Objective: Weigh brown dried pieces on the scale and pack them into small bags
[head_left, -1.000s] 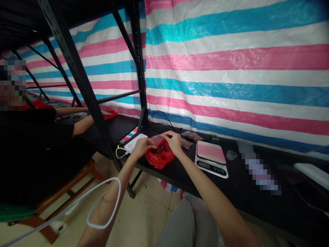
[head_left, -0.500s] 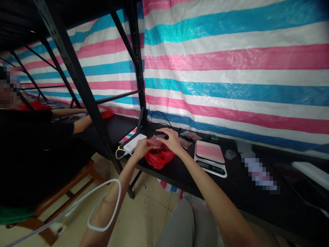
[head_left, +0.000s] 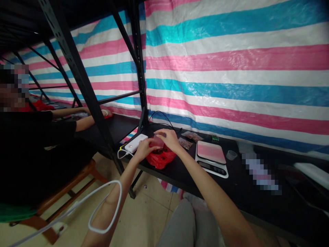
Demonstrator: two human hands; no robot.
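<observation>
A red plastic bag (head_left: 161,160) sits open on the black table, with small dark pieces (head_left: 159,151) inside. Above its mouth is a small clear plastic bag (head_left: 157,141), pinched between both hands. My left hand (head_left: 146,149) grips its near left side, fingers partly hidden. My right hand (head_left: 168,139) holds it from the right, thumb and fingers closed on its upper edge. A white power bank (head_left: 136,143) with a cable lies just left of my left hand. Right of the red bag stands a kitchen scale (head_left: 211,152) with a pink top.
Filled clear packets (head_left: 185,143) lie behind the red bag. A small clear cup (head_left: 231,155) and a green item (head_left: 215,138) are near the scale. Black rack posts (head_left: 140,85) rise at left; a co-worker (head_left: 46,144) sits beyond. A white cable (head_left: 119,195) loops over my left forearm.
My right hand has closed in from spread fingers onto the clear plastic bag, and the bag shows more openly between my hands. The view has shifted slightly.
</observation>
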